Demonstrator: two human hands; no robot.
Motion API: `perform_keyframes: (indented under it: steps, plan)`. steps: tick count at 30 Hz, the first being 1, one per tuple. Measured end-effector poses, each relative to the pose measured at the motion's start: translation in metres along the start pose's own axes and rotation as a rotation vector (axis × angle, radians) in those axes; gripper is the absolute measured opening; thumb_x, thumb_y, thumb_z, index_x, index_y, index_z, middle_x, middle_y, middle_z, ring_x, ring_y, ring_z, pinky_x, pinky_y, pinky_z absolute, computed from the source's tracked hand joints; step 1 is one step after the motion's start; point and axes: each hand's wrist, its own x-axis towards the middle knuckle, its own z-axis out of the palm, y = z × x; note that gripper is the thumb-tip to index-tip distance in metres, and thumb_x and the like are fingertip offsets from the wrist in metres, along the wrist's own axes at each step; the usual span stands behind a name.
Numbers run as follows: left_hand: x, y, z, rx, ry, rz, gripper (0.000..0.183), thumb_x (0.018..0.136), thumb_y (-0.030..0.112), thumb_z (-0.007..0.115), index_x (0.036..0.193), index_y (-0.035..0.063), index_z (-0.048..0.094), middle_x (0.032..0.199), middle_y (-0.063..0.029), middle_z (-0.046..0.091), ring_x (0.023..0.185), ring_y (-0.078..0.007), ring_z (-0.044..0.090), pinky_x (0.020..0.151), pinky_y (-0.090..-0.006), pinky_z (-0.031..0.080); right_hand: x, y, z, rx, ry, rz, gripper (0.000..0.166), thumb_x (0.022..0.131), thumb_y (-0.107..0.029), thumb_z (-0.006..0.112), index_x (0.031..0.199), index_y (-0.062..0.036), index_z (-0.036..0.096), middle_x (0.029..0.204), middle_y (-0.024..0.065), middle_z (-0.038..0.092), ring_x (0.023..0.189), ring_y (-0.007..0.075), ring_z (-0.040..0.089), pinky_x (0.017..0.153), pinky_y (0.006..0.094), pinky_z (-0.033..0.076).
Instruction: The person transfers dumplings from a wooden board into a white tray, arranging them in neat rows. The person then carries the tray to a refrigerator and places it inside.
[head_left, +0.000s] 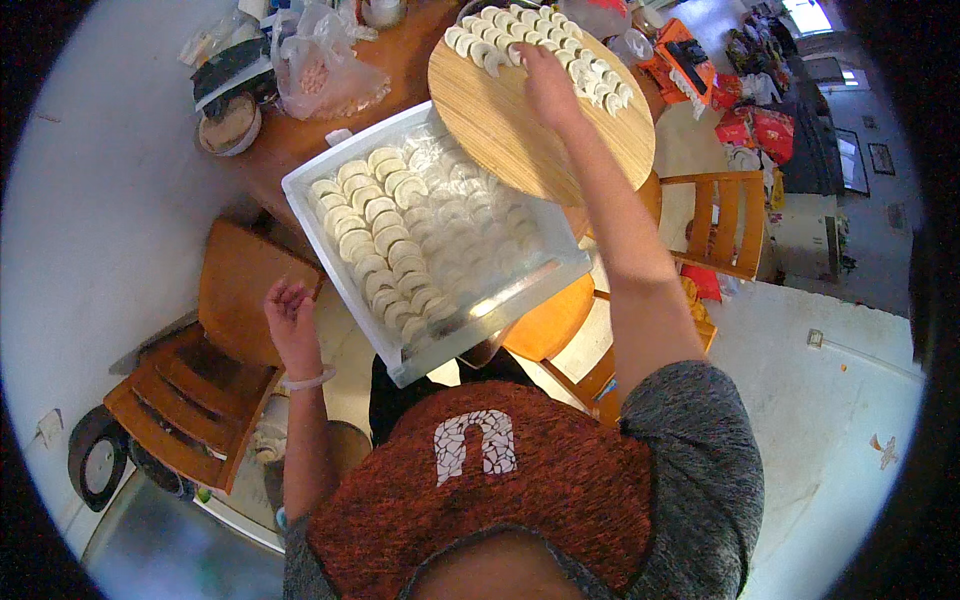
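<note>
My right hand (549, 86) reaches over a round wooden board (487, 127), fingertips down at the near edge of rows of crescent-shaped dumplings (491, 34). Whether it pinches one is hard to see. Nearer to me, a white drawer-like tray (330, 266) with a clear front sits tilted, partly under the board's edge. Uncovered dumplings (390, 240) fill its left part in overlapping columns. On its right, more dumplings show faintly beneath a clear plastic film (472, 232). My left hand (291, 319) hangs in the air left of the tray, fingers loosely curled, nothing in it.
On the wooden table (405, 56) stand a plastic bag (319, 71) with pinkish contents and a bowl (230, 127). An orange box (684, 60) lies at the far right. Wooden chairs (202, 405) are at the left and right (720, 225); an orange round stool (555, 319) is below the tray.
</note>
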Motion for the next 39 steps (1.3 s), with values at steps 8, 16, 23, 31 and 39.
perform_keyframes:
  steps: [8, 16, 23, 31, 39]
  plan:
    - [-0.008, -0.005, 0.009, 0.049, 0.002, -0.030, 0.042, 0.088, -0.003, 0.056, 0.128, 0.0023, 0.044, 0.113, -0.0098, 0.058, 0.102, -0.0176, 0.057, 0.093, -0.0300, 0.046, 0.055, 0.094, 0.021, -0.291, -0.443, -0.088, 0.077, 0.061, 0.002, 0.071, 0.133, -0.0166, 0.048, 0.122, 0.0144, 0.059, 0.113, 0.0350, 0.054, 0.092, 0.0433, 0.047]
    - [-0.024, -0.007, 0.005, 0.047, 0.022, -0.016, 0.042, 0.089, -0.002, 0.057, 0.129, 0.0015, 0.043, 0.114, -0.0099, 0.058, 0.102, -0.0176, 0.057, 0.091, -0.0296, 0.046, 0.054, 0.093, 0.012, -0.323, -0.473, -0.123, 0.058, 0.063, -0.011, 0.074, 0.118, -0.0128, 0.057, 0.112, 0.0129, 0.064, 0.106, 0.0324, 0.058, 0.088, 0.0415, 0.049]
    - [-0.014, -0.018, 0.018, 0.030, -0.018, 0.017, 0.043, 0.089, 0.001, 0.060, 0.129, 0.0046, 0.045, 0.113, -0.0087, 0.057, 0.104, -0.0189, 0.056, 0.093, -0.0345, 0.049, 0.043, 0.105, -0.008, -0.038, -0.472, -0.032, 0.054, 0.063, -0.017, 0.076, 0.113, -0.0066, 0.058, 0.103, 0.0141, 0.068, 0.095, 0.0285, 0.066, 0.082, 0.0385, 0.051]
    - [-0.009, -0.016, 0.017, 0.041, -0.042, 0.038, 0.041, 0.090, -0.002, 0.057, 0.128, 0.0014, 0.043, 0.115, -0.0109, 0.058, 0.103, -0.0181, 0.058, 0.094, -0.0306, 0.047, -0.057, -0.026, -0.035, 0.532, -0.396, -0.109, 0.042, 0.076, -0.013, 0.076, 0.112, -0.0078, 0.056, 0.094, 0.0062, 0.065, 0.085, 0.0169, 0.062, 0.075, 0.0314, 0.050]
    - [-0.013, -0.014, 0.010, 0.029, -0.024, 0.016, 0.041, 0.090, -0.002, 0.056, 0.128, 0.0015, 0.043, 0.114, -0.0109, 0.058, 0.103, -0.0186, 0.059, 0.095, -0.0306, 0.047, -0.133, -0.118, 0.062, 0.606, -0.665, -0.081, 0.043, 0.073, -0.008, 0.073, 0.112, -0.0043, 0.056, 0.094, 0.0184, 0.064, 0.087, 0.0325, 0.063, 0.079, 0.0386, 0.050]
